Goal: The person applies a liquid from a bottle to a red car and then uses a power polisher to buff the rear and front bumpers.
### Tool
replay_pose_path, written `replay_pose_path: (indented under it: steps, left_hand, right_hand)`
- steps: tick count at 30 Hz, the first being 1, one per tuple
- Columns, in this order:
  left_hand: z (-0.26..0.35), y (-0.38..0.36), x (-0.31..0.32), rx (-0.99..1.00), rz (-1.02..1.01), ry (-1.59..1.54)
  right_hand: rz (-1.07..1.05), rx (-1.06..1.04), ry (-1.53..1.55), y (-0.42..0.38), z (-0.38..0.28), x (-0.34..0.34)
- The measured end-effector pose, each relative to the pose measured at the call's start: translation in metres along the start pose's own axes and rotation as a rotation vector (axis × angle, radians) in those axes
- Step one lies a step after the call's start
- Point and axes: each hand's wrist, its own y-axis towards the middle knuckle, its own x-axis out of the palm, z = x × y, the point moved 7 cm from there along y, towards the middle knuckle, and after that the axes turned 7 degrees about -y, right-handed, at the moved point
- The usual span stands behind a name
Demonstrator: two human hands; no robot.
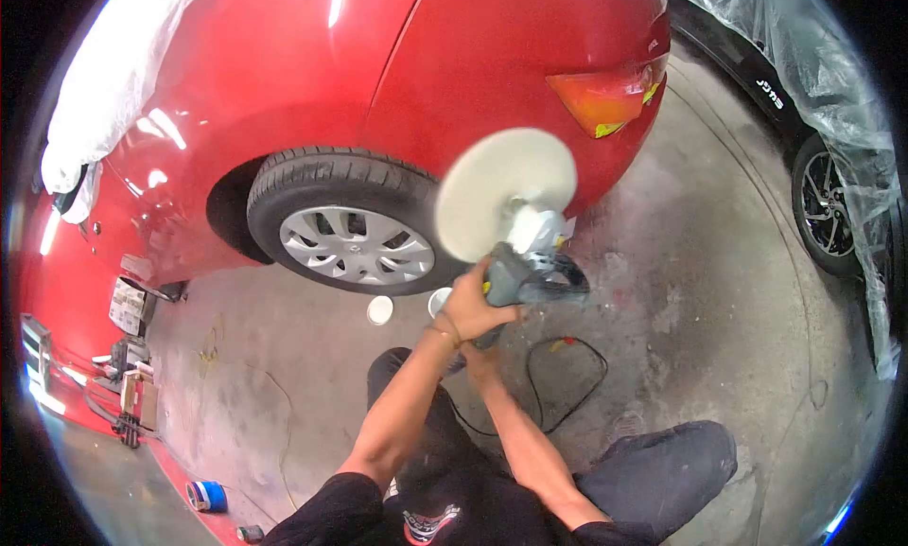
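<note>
A power polisher [532, 279] with a large round white pad [484, 198] is held up in front of the red car [454, 82]. Around its dark grey body wraps my left hand [473, 305], closed, with the thumb pointing right. My right hand [480, 355] is closed on the rear of the tool, partly hidden behind my left hand and wrist. In this view the pad overlaps the rear bumper and the edge of the rear wheel [355, 243]; its outline is smeared by motion. A dark power cord [603, 357] loops on the floor below the tool.
Two small white containers [380, 309] stand on the concrete floor by the wheel. An orange tail light [601, 101] is at the car's corner. At right is a black car [757, 82] under clear plastic sheeting [851, 167]. A blue roll [208, 496] lies lower left.
</note>
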Motion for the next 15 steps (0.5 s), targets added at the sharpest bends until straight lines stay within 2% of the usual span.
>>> replay_pose_path:
  steps: [1,4,6,8,11,14,15]
  left_hand:
    - [0.001,-0.007,-0.017,-0.007,0.022,-0.003]
    - [0.008,-0.037,-0.071,-0.033,0.175,-0.098]
    - [0.032,-0.051,-0.101,-0.081,0.187,-0.296]
    - [0.045,-0.052,-0.127,0.009,0.292,-0.329]
    - [0.065,-0.039,-0.131,0.211,0.290,-0.464]
    - [0.063,-0.027,-0.101,0.144,0.243,-0.496]
    - [0.062,-0.021,-0.091,0.199,0.239,-0.432]
  right_hand:
    - [-0.040,0.022,-0.025,0.000,-0.001,0.014]
    - [-0.230,-0.279,0.036,-0.003,-0.070,0.055]
    - [-0.288,-0.269,0.149,-0.012,-0.129,0.068]
    - [-0.382,-0.292,0.105,-0.005,-0.154,0.081]
    - [-0.330,-0.322,0.051,0.002,-0.176,0.069]
    - [-0.251,-0.298,0.036,0.014,-0.160,0.049]
    - [-0.231,-0.284,0.022,0.021,-0.145,0.042]
